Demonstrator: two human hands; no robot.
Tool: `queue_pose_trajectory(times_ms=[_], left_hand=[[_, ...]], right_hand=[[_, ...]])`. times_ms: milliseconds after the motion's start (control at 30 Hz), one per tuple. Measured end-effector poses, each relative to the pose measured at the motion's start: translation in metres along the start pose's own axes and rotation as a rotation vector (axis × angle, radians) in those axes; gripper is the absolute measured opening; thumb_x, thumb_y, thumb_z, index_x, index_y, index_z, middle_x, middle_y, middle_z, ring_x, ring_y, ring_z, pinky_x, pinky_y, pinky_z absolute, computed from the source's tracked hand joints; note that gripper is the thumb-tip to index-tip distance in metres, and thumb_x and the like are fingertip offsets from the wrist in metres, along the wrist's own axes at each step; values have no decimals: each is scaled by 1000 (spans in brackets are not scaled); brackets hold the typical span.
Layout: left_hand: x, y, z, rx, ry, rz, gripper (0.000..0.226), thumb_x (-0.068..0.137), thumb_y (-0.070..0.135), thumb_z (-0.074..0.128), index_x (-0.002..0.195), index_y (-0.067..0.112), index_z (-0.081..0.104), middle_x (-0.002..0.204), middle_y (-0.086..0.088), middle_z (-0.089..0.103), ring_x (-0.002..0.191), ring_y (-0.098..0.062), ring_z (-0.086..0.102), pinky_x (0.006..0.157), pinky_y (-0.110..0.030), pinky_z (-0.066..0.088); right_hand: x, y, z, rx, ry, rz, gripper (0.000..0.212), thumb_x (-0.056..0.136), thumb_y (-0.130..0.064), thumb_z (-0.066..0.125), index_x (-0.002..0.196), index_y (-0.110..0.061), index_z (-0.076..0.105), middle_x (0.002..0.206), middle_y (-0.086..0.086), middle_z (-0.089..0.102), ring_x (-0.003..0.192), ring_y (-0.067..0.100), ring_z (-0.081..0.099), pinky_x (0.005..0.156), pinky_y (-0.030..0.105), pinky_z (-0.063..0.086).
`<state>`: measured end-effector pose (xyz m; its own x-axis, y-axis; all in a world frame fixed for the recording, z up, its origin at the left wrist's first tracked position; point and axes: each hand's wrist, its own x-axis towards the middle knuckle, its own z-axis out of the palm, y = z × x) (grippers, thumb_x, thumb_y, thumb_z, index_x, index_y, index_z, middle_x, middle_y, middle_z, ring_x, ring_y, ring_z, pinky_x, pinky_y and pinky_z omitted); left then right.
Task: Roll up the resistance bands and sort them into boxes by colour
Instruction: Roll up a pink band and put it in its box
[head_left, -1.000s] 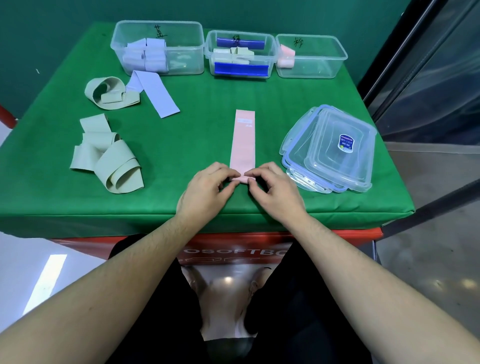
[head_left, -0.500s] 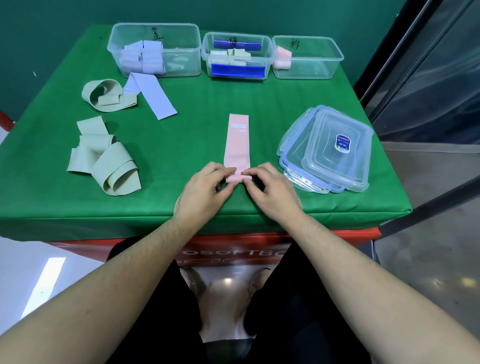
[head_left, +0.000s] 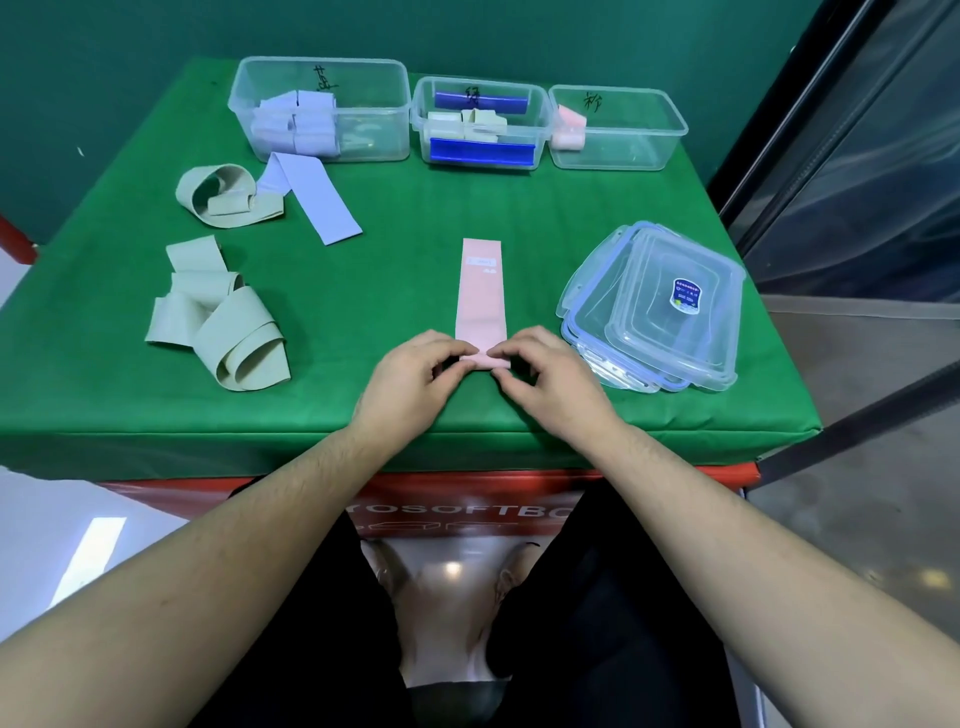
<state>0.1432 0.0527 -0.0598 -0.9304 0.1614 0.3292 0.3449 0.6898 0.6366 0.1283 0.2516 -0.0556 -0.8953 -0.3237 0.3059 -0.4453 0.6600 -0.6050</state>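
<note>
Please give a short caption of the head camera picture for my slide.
Both hands, left and right, roll the pink resistance band on the green table.

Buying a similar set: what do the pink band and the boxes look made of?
Pink band: probably matte latex or rubber; it lies flat and limp, and its near end curls into a tight roll. Boxes: clear, glossy rigid plastic; the contents show through the walls.

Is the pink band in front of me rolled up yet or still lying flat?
Mostly flat. Only the near end of the pink band is curled into a small roll, pinched by the left hand and right hand.
</note>
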Motion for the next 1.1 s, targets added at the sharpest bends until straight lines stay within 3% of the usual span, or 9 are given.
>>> queue_pose_trajectory(times_ms=[200,400,633,800,967,1100], left_hand=[[2,5,1,34,35,-41,24,93,27,66,115,17,71,104,8,60,76,-8,54,74,-22,43],[-1,4,0,73,5,-1,19,88,24,72,106,17,74,102,7,61,65,-8,50,66,-17,36],[8,3,-4,76,-31,32,21,95,25,64,112,17,72,104,4,65,90,-12,59,81,-25,46],[11,5,-5,83,3,28,21,93,20,64,114,16,68,108,3,61,75,1,41,73,-22,40],[11,4,-5,123,-8,14,19,93,19,65,109,15,73,107,1,64,89,-16,61,79,-26,47],[13,4,-5,144,-23,20,20,94,20,63,111,14,73,108,-1,62,90,-21,63,78,-32,51]], right_hand=[[6,-5,-1,-32,-47,38,22,89,-22,67,111,-19,72,103,-7,61,97,10,57,85,24,43],[9,-5,-3,-104,-61,22,24,88,-24,67,111,-20,72,103,-4,59,100,17,53,90,30,42],[10,-6,-1,-167,-23,-86,20,89,-22,67,109,-21,70,102,-5,62,93,21,55,83,34,46],[19,-7,-1,-145,-37,-29,21,92,-21,62,111,-19,71,104,-1,63,98,23,57,88,38,47],[23,-7,1,-189,-23,-10,23,90,-25,63,111,-22,72,104,-2,61,98,21,52,90,40,45],[23,-6,1,-262,39,-64,21,88,-29,66,108,-25,70,104,-4,59,96,22,49,87,39,43]])
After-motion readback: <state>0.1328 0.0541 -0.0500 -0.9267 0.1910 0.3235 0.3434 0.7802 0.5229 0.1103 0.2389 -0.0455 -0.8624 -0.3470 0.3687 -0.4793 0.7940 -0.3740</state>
